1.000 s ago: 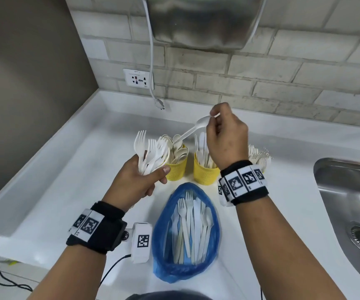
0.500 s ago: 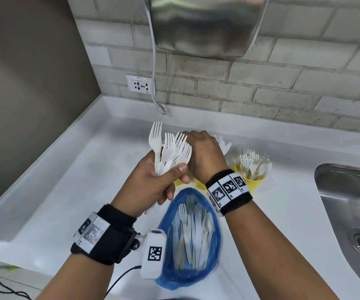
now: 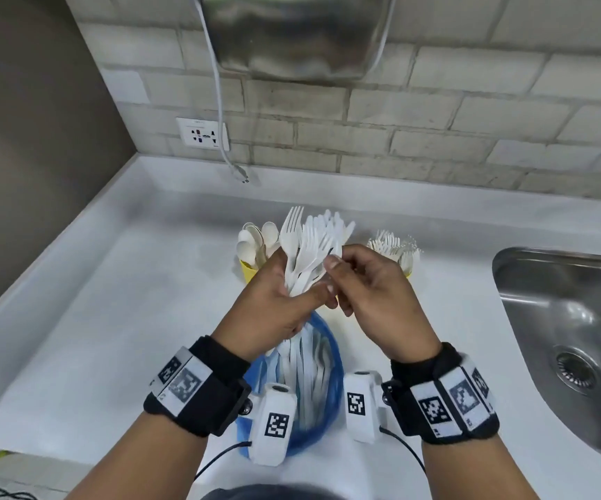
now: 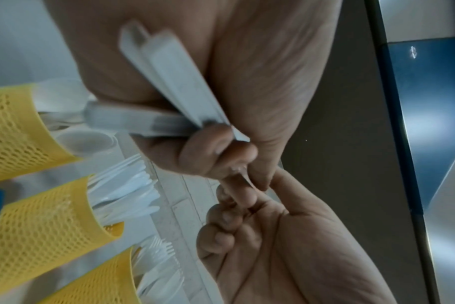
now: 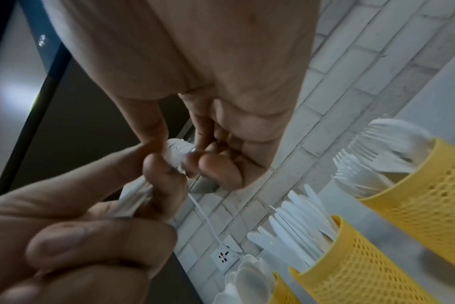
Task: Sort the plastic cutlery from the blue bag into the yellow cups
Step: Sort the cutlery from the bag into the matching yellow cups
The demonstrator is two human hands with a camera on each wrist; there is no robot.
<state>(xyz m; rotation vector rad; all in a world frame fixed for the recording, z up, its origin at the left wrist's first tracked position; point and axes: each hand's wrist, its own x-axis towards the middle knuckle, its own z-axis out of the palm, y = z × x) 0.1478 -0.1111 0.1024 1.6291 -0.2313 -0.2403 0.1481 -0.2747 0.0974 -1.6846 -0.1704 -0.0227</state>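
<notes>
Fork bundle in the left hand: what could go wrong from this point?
The left hand grips a fanned bundle of forks while the right hand pinches at one near the heads; pulling it free may loosen the others, which could drop onto the counter. The hands work directly over the knife cup and beside the spoon cup, so a slipped fork might land in the wrong one.

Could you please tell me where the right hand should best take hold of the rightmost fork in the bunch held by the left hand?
Pinch it at the neck just below the tines, coming from the right side. The bunch of forks fans out upward from the left hand, which grips the handles, so only the heads stand free. The right hand already has its fingertips there.
</notes>
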